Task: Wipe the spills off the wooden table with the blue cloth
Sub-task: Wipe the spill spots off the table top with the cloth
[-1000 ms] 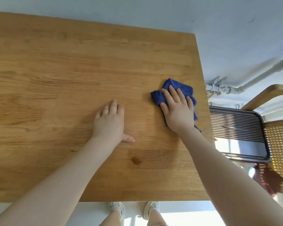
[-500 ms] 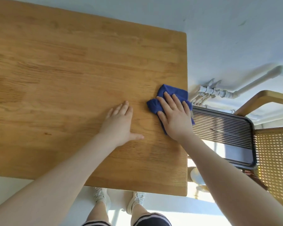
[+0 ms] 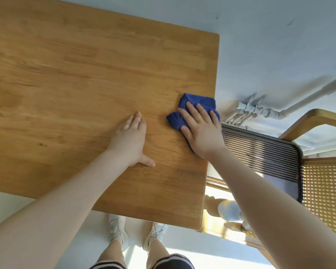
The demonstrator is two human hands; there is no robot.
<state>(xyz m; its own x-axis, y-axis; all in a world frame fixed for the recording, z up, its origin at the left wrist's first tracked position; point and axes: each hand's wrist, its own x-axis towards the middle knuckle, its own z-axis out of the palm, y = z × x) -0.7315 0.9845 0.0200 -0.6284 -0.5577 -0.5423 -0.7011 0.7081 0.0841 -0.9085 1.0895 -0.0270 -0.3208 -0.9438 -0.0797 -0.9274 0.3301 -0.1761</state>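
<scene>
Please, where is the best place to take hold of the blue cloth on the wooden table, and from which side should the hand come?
Probably the bunched fold of the crumpled blue cloth at its left end, pinched from above. It bulges beside the flat right hand, while the cloth's right end sits at the edge of the wooden table.

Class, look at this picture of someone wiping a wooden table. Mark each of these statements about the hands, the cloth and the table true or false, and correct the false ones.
1. The right hand presses flat on the blue cloth. True.
2. The cloth lies in the middle of the table. False: it lies at the table's right edge.
3. The left hand rests flat on bare wood, apart from the cloth. True.
4. The left hand holds a spray bottle. False: it holds nothing.
5. The right hand wears a ring. True.
</scene>
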